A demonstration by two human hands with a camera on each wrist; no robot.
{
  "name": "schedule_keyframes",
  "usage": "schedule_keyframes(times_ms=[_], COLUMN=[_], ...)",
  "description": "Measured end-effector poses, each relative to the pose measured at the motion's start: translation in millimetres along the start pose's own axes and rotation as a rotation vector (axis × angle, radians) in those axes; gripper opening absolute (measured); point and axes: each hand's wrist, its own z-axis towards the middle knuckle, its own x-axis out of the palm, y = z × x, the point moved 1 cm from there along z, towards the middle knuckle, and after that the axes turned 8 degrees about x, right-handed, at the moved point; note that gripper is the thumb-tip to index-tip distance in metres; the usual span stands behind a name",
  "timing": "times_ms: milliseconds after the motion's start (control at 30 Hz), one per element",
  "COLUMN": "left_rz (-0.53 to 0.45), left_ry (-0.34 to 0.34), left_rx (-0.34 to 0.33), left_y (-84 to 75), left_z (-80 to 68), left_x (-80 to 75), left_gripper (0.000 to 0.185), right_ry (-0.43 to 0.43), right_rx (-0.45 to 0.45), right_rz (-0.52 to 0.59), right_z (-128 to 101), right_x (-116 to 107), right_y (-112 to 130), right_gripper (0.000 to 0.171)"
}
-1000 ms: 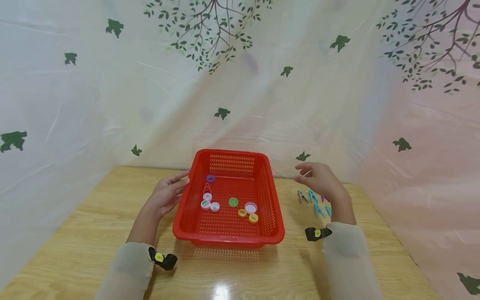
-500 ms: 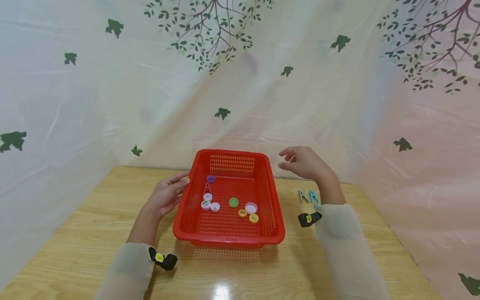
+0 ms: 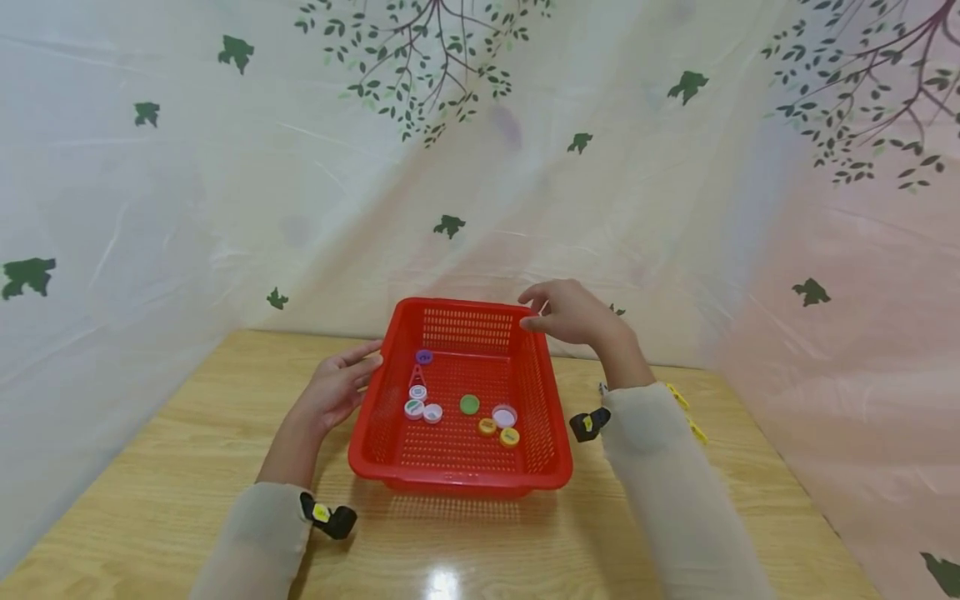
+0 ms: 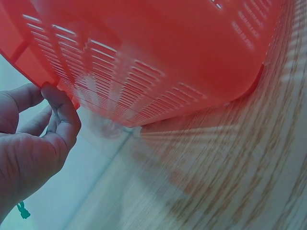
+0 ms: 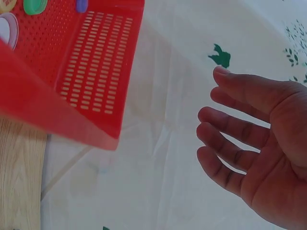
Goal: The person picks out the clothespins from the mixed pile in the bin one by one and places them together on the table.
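A red plastic basket (image 3: 461, 479) with slotted walls stands on the table, tilted in view. Inside lie a purple bottle cap (image 3: 423, 357), a red clothespin (image 3: 417, 377), several white caps (image 3: 414, 408), a green cap (image 3: 469, 404), a clear-rimmed white cap (image 3: 504, 416) and two yellow caps (image 3: 509, 437). My left hand (image 3: 337, 387) holds the basket's left rim, thumb and fingers bent at its edge in the left wrist view. Above the back right corner hovers my right hand (image 3: 570, 312). Its fingers are loosely bent and hold nothing; the right wrist view shows it apart from the basket.
Yellow clothespins (image 3: 697, 431) lie on the wooden table (image 3: 187, 433) to the right, partly behind my right sleeve (image 3: 660, 450). A pale curtain (image 3: 337, 217) printed with leaves and branches hangs behind the table.
My right hand has moved left, from over the clothespins to the basket's back right corner. Yellow clothespins now show beyond the sleeve, which covers most of the others. The left hand stays at the rim.
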Motion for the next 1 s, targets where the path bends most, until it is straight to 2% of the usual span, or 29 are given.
schedule_keyframes(times_ms=[300, 600, 767, 1000], left_rz=[-0.01, 0.0, -0.002, 0.0], left_ry=[-0.008, -0.008, -0.009, -0.001], left_rx=[-0.003, 0.005, 0.006, 0.013], left_y=[0.3, 0.2, 0.2, 0.4], left_z=[0.3, -0.1, -0.8, 0.9], left_x=[0.6, -1.2, -1.6, -2.7], left_gripper=[0.053, 0.055, 0.054, 0.055], right_ry=[0.042, 0.095, 0.112, 0.12], right_rx=[-0.073, -0.139, -0.142, -0.129], right_rz=[0.013, 0.07, 0.071, 0.139], right_z=[17.1, 31.2, 35.6, 46.7], right_x=[12.8, 35.2, 50.7, 81.5], right_y=[26.2, 55.8, 69.4, 71.0], right_gripper=[0.035, 0.039, 0.043, 0.042])
